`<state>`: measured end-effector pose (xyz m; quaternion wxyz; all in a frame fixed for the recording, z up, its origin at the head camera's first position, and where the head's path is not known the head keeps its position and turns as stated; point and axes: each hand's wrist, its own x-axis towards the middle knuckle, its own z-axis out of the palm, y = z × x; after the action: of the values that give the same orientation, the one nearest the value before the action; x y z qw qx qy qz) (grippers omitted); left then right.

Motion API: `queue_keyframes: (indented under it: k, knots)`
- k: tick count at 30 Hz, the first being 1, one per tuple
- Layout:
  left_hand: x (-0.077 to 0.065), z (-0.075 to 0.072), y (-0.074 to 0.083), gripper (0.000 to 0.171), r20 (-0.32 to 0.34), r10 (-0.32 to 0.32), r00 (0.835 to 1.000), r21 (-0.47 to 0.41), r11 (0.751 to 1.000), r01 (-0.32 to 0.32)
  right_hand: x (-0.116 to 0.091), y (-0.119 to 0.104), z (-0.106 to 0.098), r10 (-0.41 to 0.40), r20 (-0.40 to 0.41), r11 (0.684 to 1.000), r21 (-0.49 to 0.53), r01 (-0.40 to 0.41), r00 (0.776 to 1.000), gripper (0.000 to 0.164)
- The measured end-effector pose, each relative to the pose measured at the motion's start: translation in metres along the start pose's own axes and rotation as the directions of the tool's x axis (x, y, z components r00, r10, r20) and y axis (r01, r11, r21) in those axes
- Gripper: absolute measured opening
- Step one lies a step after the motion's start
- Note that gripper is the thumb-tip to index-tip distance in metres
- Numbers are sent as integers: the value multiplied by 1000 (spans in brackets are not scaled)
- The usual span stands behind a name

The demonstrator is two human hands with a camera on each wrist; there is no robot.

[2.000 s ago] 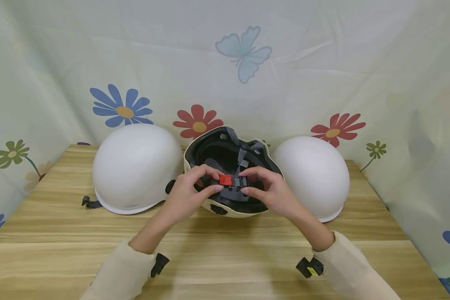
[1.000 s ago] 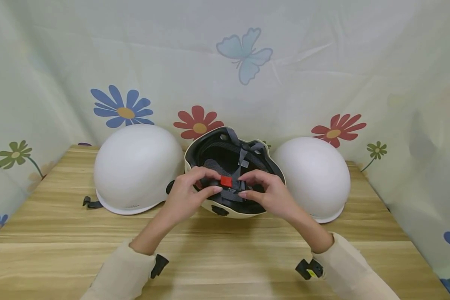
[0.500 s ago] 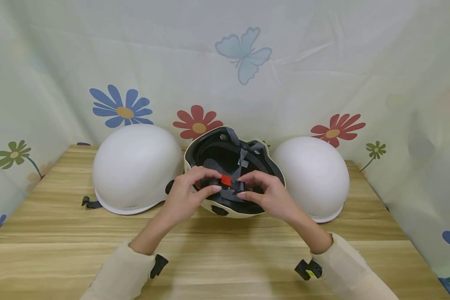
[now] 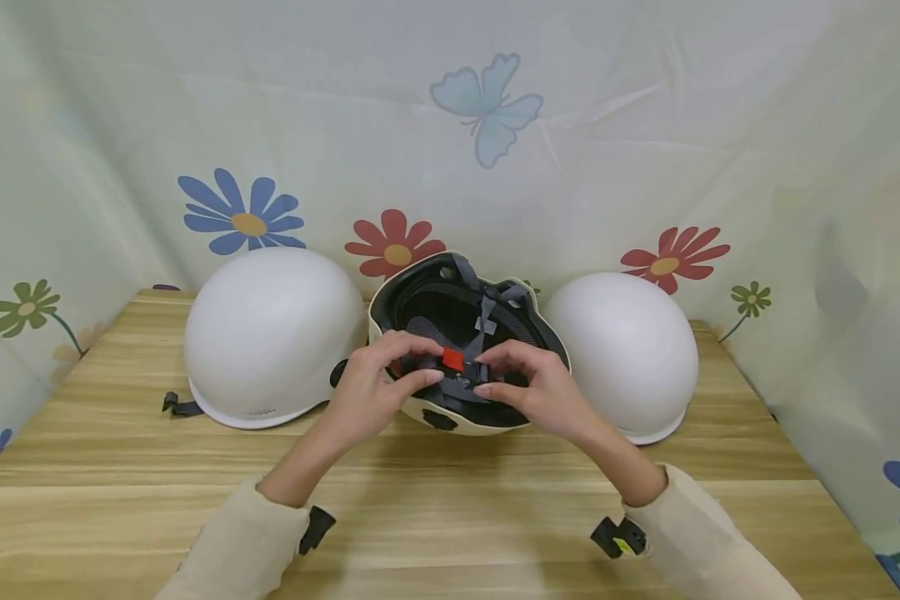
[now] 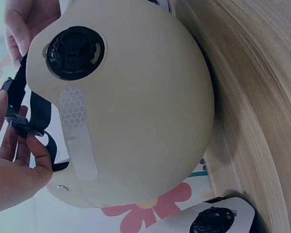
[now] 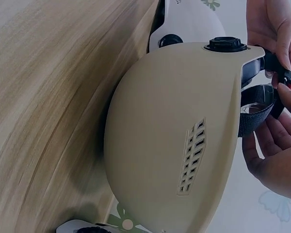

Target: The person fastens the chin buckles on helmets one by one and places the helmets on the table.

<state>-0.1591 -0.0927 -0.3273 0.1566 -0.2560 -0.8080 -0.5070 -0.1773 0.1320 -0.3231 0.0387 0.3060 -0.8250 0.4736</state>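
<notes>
A cream helmet (image 4: 461, 429) lies upside down at the middle of the table, its black padded inside (image 4: 435, 300) facing up. Over its opening, my left hand (image 4: 366, 387) pinches the red-buttoned end of the chin strap buckle (image 4: 453, 358) between thumb and forefinger. From the other side, thumb and forefinger of my right hand (image 4: 543, 390) pinch the black end of the buckle (image 4: 473, 372). Both ends meet between the fingertips. In the right wrist view the dark chin strap (image 6: 254, 121) loops out past the rim to the hands.
A white helmet (image 4: 273, 333) stands dome up close on the left, a short dark strap (image 4: 182, 407) poking out beside it. Another white helmet (image 4: 626, 354) stands dome up on the right. Behind the wooden table (image 4: 450, 517) hangs a flower-print cloth (image 4: 330, 108).
My right fingertips have shifted slightly left and down with the black buckle end, which now sits closer against the red part. The left hand and the helmets have barely moved.
</notes>
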Motion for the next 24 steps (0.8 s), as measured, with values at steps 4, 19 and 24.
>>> queue_keyframes:
  k: [4, 19, 24]
  knots:
    - [0, 0, 0, 24, 2, -3, 1000, -1, 1000, 3, 0, -1, 0, -16, 4, 1000, -19, 16, 1000, 26]
    - [-1, 0, 1, 23, 16, -21, 1000, -12, 1000, 21, 0, -9, -6, -46, 19, 994, -101, 48, 999, 25]
    - [0, 0, 1, 23, 24, -21, 1000, -18, 1000, 21, 0, -10, -7, -56, 11, 991, -119, 57, 998, 25]
